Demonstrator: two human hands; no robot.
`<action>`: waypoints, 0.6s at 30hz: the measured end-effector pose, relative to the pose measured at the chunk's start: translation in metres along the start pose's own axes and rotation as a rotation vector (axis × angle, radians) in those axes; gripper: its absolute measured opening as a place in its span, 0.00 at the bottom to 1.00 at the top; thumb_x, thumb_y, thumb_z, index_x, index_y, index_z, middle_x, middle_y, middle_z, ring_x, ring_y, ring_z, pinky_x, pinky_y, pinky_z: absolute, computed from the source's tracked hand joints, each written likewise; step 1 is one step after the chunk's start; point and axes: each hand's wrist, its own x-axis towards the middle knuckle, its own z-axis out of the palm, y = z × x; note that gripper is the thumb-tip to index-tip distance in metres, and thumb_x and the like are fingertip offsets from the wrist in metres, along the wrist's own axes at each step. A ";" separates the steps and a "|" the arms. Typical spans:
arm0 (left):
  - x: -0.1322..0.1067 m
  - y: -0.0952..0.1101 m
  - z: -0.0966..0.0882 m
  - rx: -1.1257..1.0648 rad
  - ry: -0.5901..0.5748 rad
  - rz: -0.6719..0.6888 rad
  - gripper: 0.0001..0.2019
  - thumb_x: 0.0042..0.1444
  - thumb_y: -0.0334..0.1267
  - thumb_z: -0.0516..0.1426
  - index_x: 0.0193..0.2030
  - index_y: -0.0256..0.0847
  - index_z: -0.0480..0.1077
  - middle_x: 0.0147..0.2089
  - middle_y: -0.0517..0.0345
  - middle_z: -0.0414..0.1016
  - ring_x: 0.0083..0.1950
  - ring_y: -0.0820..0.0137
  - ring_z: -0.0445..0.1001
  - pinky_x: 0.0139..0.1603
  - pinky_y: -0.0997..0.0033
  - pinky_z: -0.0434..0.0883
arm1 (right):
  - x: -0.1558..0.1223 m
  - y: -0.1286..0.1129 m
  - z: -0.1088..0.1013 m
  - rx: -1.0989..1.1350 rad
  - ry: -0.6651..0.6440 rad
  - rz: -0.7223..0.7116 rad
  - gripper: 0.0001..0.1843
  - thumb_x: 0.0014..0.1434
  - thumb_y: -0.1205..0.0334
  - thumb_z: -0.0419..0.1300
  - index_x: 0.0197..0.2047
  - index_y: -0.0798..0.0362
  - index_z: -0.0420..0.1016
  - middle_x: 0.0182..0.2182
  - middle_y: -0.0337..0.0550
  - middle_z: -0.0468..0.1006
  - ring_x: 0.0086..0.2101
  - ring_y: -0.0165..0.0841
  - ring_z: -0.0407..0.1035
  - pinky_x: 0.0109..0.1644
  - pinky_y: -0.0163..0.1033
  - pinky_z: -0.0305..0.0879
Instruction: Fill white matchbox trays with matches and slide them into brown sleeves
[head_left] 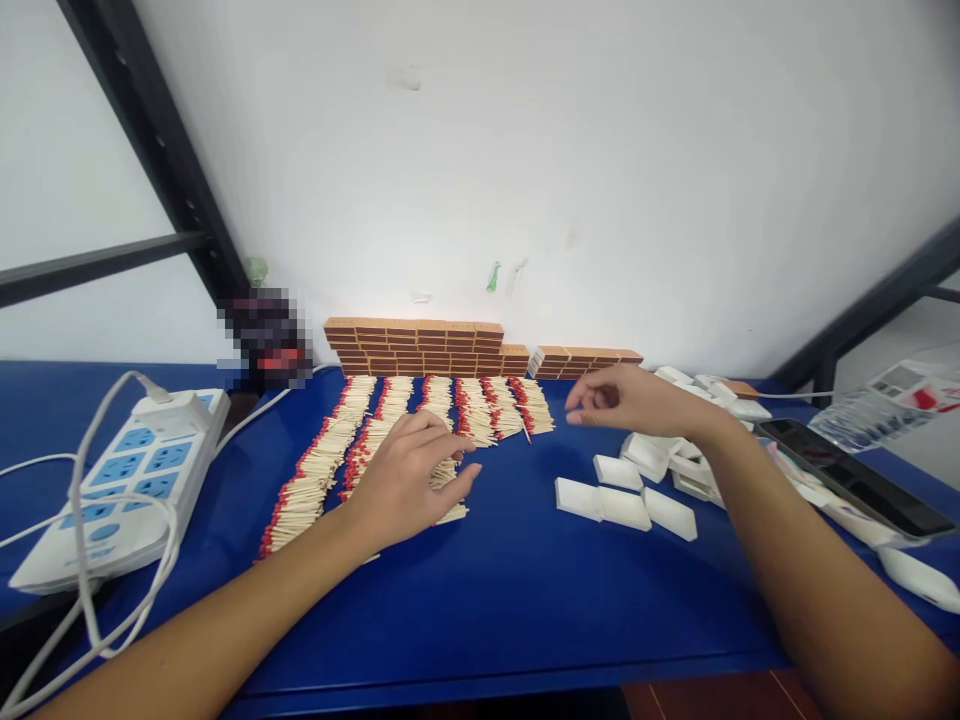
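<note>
Rows of red-tipped matchsticks point(315, 465) lie on the blue table point(510, 600). My left hand point(412, 470) rests over the middle rows, palm down, its thumb apart from the curved fingers. Some matchsticks show beneath it; what its palm covers is hidden. To the right, my right hand point(630, 397) hovers with fingers loosely bent and thumb apart, and I see nothing between them. Several white matchbox trays point(624, 507) lie below that hand, near the forearm. Behind the matchsticks, brown matchboxes point(420, 345) are stacked against the wall.
At left stands a white power strip point(135, 490) with a plug and looping white cables point(84, 500). A dark phone point(855, 478) lies at right, beside more white trays point(712, 395) and a clear plastic bag point(862, 410). Black metal frames point(150, 130) rise at both sides.
</note>
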 end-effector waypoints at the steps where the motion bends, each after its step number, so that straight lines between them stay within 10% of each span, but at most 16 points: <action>1: 0.000 0.000 0.000 0.001 -0.006 -0.001 0.05 0.68 0.38 0.63 0.47 0.43 0.79 0.39 0.56 0.84 0.47 0.60 0.77 0.54 0.55 0.73 | -0.007 -0.007 0.000 0.007 -0.107 0.011 0.22 0.58 0.37 0.70 0.41 0.47 0.86 0.27 0.42 0.80 0.29 0.37 0.73 0.31 0.42 0.65; 8: 0.000 0.001 -0.002 0.013 -0.025 0.008 0.07 0.68 0.40 0.63 0.47 0.41 0.79 0.39 0.53 0.84 0.48 0.58 0.77 0.55 0.52 0.73 | -0.028 -0.038 0.033 -0.192 -0.265 0.058 0.24 0.42 0.44 0.79 0.39 0.46 0.83 0.39 0.45 0.84 0.34 0.42 0.77 0.31 0.43 0.68; 18: -0.002 0.015 -0.003 -0.044 -0.284 -0.024 0.26 0.58 0.57 0.71 0.57 0.44 0.79 0.52 0.49 0.83 0.60 0.51 0.75 0.65 0.44 0.71 | -0.006 -0.054 0.058 -0.006 -0.061 -0.270 0.17 0.63 0.43 0.69 0.44 0.48 0.82 0.39 0.43 0.83 0.35 0.37 0.73 0.38 0.42 0.65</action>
